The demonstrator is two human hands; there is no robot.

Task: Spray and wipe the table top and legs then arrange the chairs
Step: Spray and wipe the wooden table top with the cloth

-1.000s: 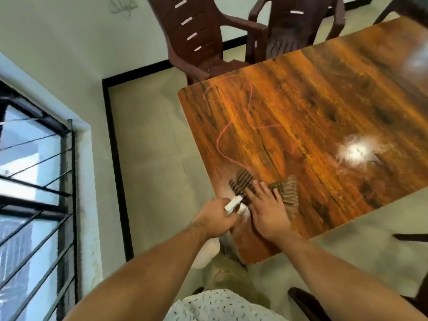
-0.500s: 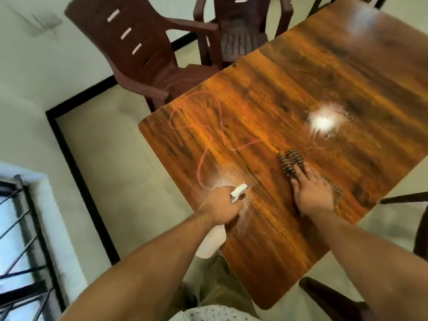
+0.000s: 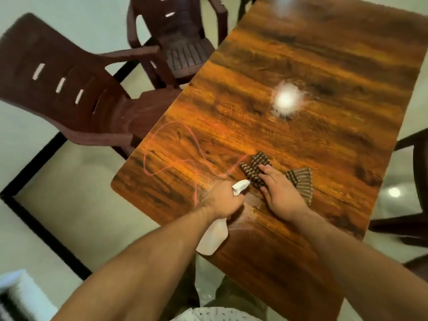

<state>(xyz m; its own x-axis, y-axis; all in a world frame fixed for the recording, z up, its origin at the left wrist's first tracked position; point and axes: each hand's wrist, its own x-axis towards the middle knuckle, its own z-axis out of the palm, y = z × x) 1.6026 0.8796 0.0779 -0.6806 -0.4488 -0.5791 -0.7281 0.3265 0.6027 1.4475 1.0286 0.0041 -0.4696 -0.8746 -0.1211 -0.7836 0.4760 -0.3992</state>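
Left hand (image 3: 222, 200) grips white plastic spray bottle (image 3: 213, 237) at wooden table (image 3: 301, 54) edge; right hand (image 3: 280, 193), flat, presses striped brown cloth (image 3: 301, 181); pale floor (image 3: 81, 193) lies leftward.

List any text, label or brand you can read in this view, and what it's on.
No readable text anywhere.
Spray bottle: plain white where it shows, no label visible; the left hand covers its neck.
Pink scribble on the table: a looping line, not letters.
Striped cloth and chairs: no print visible.
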